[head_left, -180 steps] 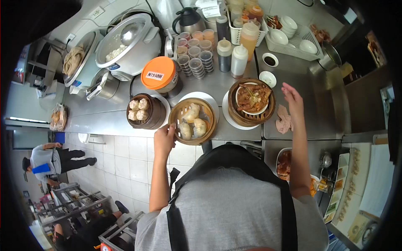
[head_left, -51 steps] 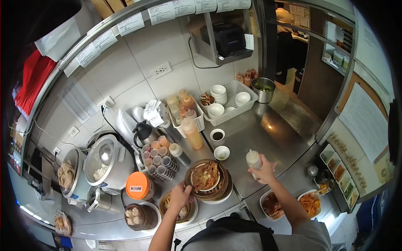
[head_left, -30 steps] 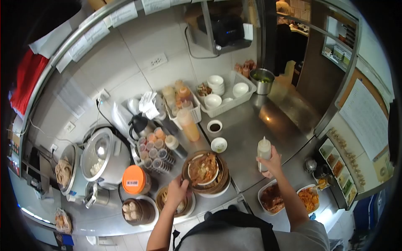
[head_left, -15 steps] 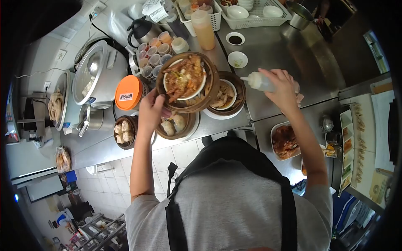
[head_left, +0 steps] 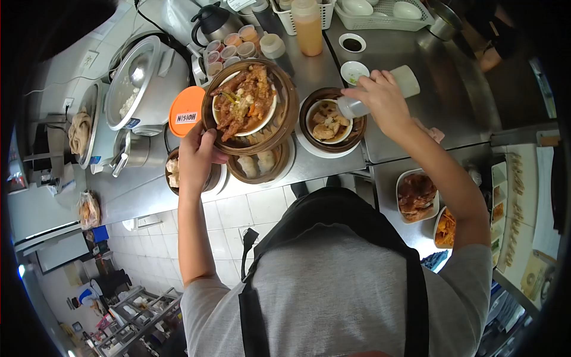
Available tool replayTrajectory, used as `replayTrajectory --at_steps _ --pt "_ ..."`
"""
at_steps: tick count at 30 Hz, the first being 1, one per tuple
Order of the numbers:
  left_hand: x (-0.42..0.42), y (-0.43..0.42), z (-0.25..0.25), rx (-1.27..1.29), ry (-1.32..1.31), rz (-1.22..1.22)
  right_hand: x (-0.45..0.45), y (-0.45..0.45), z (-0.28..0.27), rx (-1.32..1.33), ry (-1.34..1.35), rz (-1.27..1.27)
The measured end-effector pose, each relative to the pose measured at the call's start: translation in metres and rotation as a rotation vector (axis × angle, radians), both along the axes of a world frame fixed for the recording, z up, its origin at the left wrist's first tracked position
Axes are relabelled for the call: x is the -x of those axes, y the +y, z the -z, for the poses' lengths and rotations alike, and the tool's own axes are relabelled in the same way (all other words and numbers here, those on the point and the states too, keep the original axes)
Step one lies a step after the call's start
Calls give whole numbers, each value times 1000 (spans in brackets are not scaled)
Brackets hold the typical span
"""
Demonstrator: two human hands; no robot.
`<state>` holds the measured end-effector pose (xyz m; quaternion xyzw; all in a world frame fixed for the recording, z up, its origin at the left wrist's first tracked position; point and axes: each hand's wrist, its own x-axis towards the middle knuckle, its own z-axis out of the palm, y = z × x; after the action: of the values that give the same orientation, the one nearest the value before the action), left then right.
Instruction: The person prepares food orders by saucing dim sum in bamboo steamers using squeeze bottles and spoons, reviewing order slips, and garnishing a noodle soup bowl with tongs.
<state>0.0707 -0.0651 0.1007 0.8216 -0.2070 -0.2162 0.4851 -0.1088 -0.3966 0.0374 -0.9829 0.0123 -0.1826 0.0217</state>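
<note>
My left hand (head_left: 198,149) grips the rim of a bamboo steamer (head_left: 287,110), raised above the counter, with a bowl of brown saucy food (head_left: 247,101) in it. Partly under it, a steamer of dumplings (head_left: 266,162) rests on a white plate. My right hand (head_left: 380,101) is closed around a squeeze bottle (head_left: 407,81), tipped with its nozzle end down at a bowl of pale meat pieces (head_left: 327,122). That bowl sits in another bamboo steamer (head_left: 357,132) on a white plate. The nozzle tip is hard to make out.
An orange-lidded tub (head_left: 186,111) stands left of the raised steamer. Behind are small sauce cups (head_left: 232,40), an orange sauce bottle (head_left: 307,30) and a white basket (head_left: 386,21). A big rice pot (head_left: 169,89) is at left; trays of food (head_left: 417,196) are at right. Another person's arm (head_left: 491,58) shows top right.
My left hand has lifted the upper steamer off the one holding the pale meat and moved it left. My right hand has brought the bottle left and tipped it over that bowl.
</note>
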Motion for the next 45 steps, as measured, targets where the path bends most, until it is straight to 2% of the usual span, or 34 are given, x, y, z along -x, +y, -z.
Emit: replayTrajectory --at_steps 2,5,8,11,15,17,20,27,32,34,37,38,41,42,43,44,45 --pt "1 -5 2 8 12 8 12 -6 7 -18 9 1" --pt "16 -24 -5 -18 65 33 42 -24 4 -298 160 298" --pt "31 -53 9 33 98 145 83 -66 35 -912 -158 350" --pt "59 -95 24 15 126 256 124 -96 37 -1270 -351 408" --pt "106 -165 66 89 264 352 176 -103 16 -1226 -570 510" --pt "130 -196 81 39 219 402 203 -101 10 -1173 -649 589" --pt "158 -228 111 93 229 372 238 -94 3 -1141 -713 632" --pt "196 -239 162 18 174 244 289 -84 -3 -1063 -805 730" --pt "202 -228 188 -30 211 177 285 -86 -8 -1077 -766 753" --pt "207 -228 192 6 212 104 270 -91 -10 -1098 -754 717" --pt "201 -221 182 33 236 197 223 -90 -24 -1099 -762 608" --pt "196 -217 185 12 310 248 200 -87 -27 -1160 -754 510" --pt "190 -193 134 -83 582 286 111 -64 -49 -1287 -650 225" --pt "182 -180 131 -52 532 351 78 -51 -59 -1295 -567 143" --pt "173 -166 130 -21 481 420 47 -48 -58 -1124 -432 97" --pt "160 -154 127 8 428 490 13 -44 -49 -1018 -414 130" --pt "146 -145 117 -3 333 413 -24 -40 -27 -1027 -491 117"
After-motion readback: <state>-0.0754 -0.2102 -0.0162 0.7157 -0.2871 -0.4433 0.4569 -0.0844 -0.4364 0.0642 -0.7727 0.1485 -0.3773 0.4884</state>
